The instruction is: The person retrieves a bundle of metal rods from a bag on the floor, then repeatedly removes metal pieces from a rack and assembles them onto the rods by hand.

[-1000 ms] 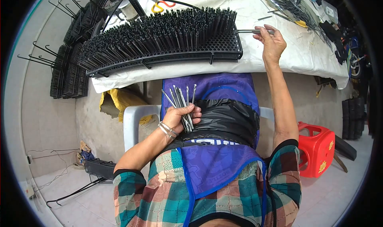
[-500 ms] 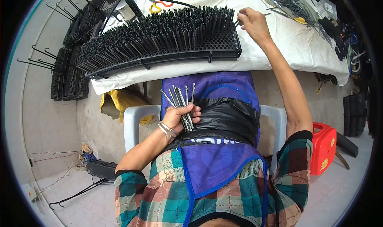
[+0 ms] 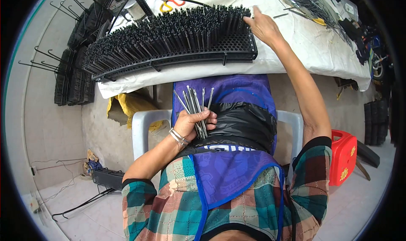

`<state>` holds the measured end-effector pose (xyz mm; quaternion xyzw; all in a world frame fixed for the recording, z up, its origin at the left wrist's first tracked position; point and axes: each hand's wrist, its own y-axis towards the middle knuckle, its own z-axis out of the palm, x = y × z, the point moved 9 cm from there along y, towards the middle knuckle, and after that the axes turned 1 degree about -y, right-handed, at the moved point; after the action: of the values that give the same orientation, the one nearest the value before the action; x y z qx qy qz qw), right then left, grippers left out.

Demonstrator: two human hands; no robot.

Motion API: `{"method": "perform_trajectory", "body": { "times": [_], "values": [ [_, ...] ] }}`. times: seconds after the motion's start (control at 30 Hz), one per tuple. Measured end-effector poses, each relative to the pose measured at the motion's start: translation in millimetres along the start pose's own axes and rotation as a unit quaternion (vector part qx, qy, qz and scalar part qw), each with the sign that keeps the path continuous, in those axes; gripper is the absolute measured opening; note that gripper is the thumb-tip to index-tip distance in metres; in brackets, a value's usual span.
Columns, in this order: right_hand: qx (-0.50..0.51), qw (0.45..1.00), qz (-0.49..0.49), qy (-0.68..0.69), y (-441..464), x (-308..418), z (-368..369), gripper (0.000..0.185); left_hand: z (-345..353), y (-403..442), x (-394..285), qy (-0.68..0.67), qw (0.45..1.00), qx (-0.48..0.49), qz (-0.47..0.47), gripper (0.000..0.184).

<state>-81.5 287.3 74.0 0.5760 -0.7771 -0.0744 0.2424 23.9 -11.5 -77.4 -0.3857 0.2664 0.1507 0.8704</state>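
Note:
My left hand (image 3: pixel 195 121) is closed around a bundle of thin, shiny metal rods (image 3: pixel 195 100) with shaped tips, held upright over my lap. My right hand (image 3: pixel 263 26) is beside the right end of a long black perforated rack (image 3: pixel 240 46), thumb and forefinger spread apart. Nothing shows between those fingers. Slim black rods (image 3: pixel 169 35) stand tightly packed in most of the rack's holes, and a strip of bare holes shows along its front right part.
The rack stands on a white-covered table (image 3: pixel 302 59). Yellow-and-red-handled scissors (image 3: pixel 165 6) lie behind it. Dark rods (image 3: pixel 302 0) are heaped at the right back. Loaded racks with hooks (image 3: pixel 65 80) hang at left. A red stool (image 3: pixel 343 158) stands at right.
My right hand has moved slightly left and opened; the dark rod at its fingertips no longer shows there. My left hand and its bundle have shifted slightly right and up.

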Motion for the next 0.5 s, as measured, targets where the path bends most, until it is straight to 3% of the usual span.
{"method": "perform_trajectory", "body": {
  "times": [0.03,0.13,0.2,0.27,0.33,0.4,0.5],
  "values": [
    [-0.011,1.000,0.016,-0.010,-8,1,-6,0.049,3,-2,-2,0.003,1.000,-0.001,0.007,0.017],
    [-0.154,0.977,-0.061,0.136,-62,22,-32,0.033,4,-2,-5,0.000,1.000,0.008,0.024,0.016],
    [-0.051,0.967,-0.065,0.242,-103,45,-15,0.025,6,-2,-5,0.014,0.999,0.018,0.035,0.016],
    [0.184,0.921,0.014,0.344,-148,61,27,0.025,11,-4,-6,0.024,0.998,0.036,0.041,0.017],
    [0.225,0.859,0.008,0.460,-177,87,34,0.027,13,-5,-7,0.034,0.997,0.046,0.048,0.017],
    [0.277,0.794,0.063,0.537,-195,99,48,0.030,16,-7,-8,0.047,0.996,0.055,0.056,0.016],
    [0.250,0.745,0.108,0.610,-199,111,48,0.024,23,-10,-12,0.063,0.993,0.073,0.073,0.016]
  ]
}}
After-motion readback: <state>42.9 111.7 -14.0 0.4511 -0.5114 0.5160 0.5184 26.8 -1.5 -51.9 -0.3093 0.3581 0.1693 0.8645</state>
